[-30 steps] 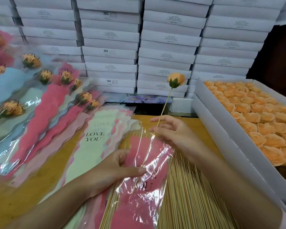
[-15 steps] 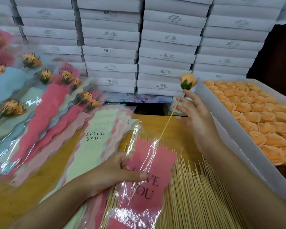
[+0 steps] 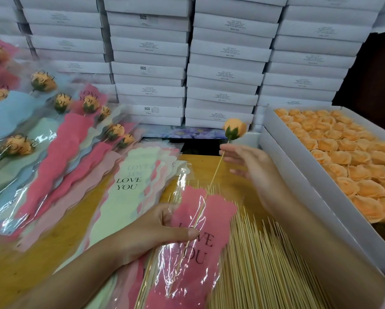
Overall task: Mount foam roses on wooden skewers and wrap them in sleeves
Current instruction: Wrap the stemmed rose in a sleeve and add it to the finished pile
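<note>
My left hand (image 3: 162, 228) has its grip closed on the pink sleeve (image 3: 218, 210), thumb on top of the clear film and fingers underneath. It holds the sleeve over the pile of loose skewers (image 3: 265, 264). My right hand (image 3: 251, 166) has a narrow grip: its fingertips (image 3: 229, 150) pinch the skewer (image 3: 213, 177) just below the rose (image 3: 235, 130). The rose is up in the air, above the far edge of the tabletop (image 3: 205, 168) and just beside the open box (image 3: 303, 181) of orange roses. The skewer slants down to the left. Its lower part lies inside the sleeve, passing the left thumb tip and crossing the printed LOVE YOU. A stack of flat sleeves (image 3: 129, 197) lies left of the pink one, with wrapped roses (image 3: 60, 152) fanned out beyond it. White boxes (image 3: 227, 74) are stacked along the back.
</note>
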`<state>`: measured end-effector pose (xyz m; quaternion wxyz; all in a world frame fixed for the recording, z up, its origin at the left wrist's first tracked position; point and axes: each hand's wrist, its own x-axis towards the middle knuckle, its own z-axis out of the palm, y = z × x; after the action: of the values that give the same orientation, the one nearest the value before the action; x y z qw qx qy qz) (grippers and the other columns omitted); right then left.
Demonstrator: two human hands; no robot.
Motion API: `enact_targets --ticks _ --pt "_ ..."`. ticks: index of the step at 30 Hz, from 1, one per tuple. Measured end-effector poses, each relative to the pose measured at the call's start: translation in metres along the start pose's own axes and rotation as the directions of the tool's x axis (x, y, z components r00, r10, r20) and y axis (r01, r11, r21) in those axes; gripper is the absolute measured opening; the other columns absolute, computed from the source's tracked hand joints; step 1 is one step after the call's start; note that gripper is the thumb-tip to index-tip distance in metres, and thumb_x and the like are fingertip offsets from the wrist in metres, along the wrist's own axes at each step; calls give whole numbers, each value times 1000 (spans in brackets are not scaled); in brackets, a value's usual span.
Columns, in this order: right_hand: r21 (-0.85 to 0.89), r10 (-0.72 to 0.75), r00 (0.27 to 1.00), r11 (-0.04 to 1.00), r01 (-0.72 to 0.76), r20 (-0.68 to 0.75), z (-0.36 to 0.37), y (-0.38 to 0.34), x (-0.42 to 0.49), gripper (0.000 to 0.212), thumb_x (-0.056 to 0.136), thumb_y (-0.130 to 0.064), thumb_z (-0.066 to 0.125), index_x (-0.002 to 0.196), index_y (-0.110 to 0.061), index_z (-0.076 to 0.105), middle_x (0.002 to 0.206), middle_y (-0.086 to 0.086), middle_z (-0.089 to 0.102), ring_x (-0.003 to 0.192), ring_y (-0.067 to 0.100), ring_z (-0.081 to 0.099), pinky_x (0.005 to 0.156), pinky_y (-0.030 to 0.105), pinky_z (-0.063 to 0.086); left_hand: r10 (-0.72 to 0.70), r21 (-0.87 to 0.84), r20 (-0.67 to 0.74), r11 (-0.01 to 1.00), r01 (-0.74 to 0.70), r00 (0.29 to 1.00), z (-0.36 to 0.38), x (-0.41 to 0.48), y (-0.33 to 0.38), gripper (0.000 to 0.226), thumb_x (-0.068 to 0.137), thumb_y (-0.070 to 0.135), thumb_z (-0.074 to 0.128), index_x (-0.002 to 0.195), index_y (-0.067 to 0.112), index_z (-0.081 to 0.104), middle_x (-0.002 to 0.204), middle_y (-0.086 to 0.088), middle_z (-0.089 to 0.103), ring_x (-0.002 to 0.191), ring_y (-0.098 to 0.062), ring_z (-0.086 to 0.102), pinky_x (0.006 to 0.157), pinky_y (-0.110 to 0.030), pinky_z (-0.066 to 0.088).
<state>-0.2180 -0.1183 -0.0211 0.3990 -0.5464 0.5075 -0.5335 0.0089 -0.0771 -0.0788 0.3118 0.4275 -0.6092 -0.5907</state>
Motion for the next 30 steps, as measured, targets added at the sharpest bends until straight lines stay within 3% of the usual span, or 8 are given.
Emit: enact_targets --ticks 3,7,10,15,19,23,27,30 --pt "-24 4 998 1000 -2 67 2 0 -2 34 103 -21 39 104 -20 73 104 -4 74 100 9 68 86 27 50 -43 14 -93 999 44 995 -3 1 -6 100 42 47 87 112 -2 35 47 17 48 45 5 48 50 -8 39" --pt "-67 31 993 997 -24 117 3 -1 -2 40 105 -25 36 95 -18 75 97 0 76 91 12 71 80 24 49 -57 -50 -16 997 56 998 -3 1 -3 68 54 34 95 104 9 56 60 20 66 57 6 62 57 -8 46" --pt "-93 44 987 995 -30 156 4 -1 -3 45 106 -27 34 90 -19 76 92 0 77 85 11 72 75 22 48 -34 -40 31 999 35 999 -3 -1 -1 65 60 33 91 111 6 63 85 -3 75 76 -16 72 73 -32 53" --pt "-121 37 979 993 -13 201 3 1 -4 50 106 -31 34 84 -21 77 86 0 77 80 11 71 66 15 48 18 -110 56 994 -12 998 -1 -1 1 24 65 23 86 83 18 72 71 1 72 63 -12 69 60 -21 53" --pt "-95 68 968 994 -46 241 4 1 -4 48 105 -33 35 84 -19 76 89 0 77 83 12 72 67 14 52 13 -86 17 996 -11 1000 -2 0 2 44 60 31 89 85 5 63 67 -3 64 60 -14 63 65 -31 49" --pt "26 148 968 987 -157 200 3 3 -2 36 104 -30 42 78 -15 62 96 4 77 90 20 73 79 30 56 37 -155 45 987 -29 998 -2 -2 6 25 62 29 87 77 18 71 67 -1 66 60 -12 63 64 -26 51" --pt "51 254 962 964 -260 98 2 7 -1 18 101 -32 49 107 -17 55 113 6 71 87 17 73 64 25 56 63 -140 68 989 -53 996 -1 -5 9 8 73 26 83 73 26 75 65 3 69 59 -10 65 62 -28 46" --pt "146 236 972 961 -235 10 1 10 2 33 99 -32 52 130 -24 44 124 1 61 87 15 72 66 25 55 79 -161 103 985 -62 992 -1 -5 8 5 81 15 77 78 19 75 74 -6 73 65 -17 71 63 -24 54"
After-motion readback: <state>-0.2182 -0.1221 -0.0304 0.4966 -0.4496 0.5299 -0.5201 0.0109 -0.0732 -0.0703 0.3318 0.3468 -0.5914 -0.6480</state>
